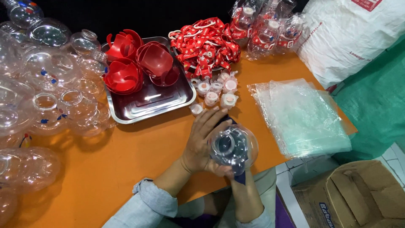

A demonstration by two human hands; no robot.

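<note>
The right hand (pixel 236 171) is mostly hidden behind the clear bottle (pixel 233 147), so its grip cannot be told. The left edge cuts off the near bottles of the bottle pile (pixel 38 105). The cardboard box (pixel 354 198) and white sack (pixel 350 33) run off the right side. The wrapped bottles (pixel 263 29) far off are too glare-blurred to count.

The clear bottle (pixel 233 147) between the hands looks like thin, glossy transparent plastic; the red handles (pixel 139 63) are shiny, smooth plastic; the tray (pixel 147 103) is polished, mirror-bright metal. The table (pixel 126 169) is matt orange; the bags (pixel 301 116) are filmy plastic; the box (pixel 354 198) is dull brown cardboard.
</note>
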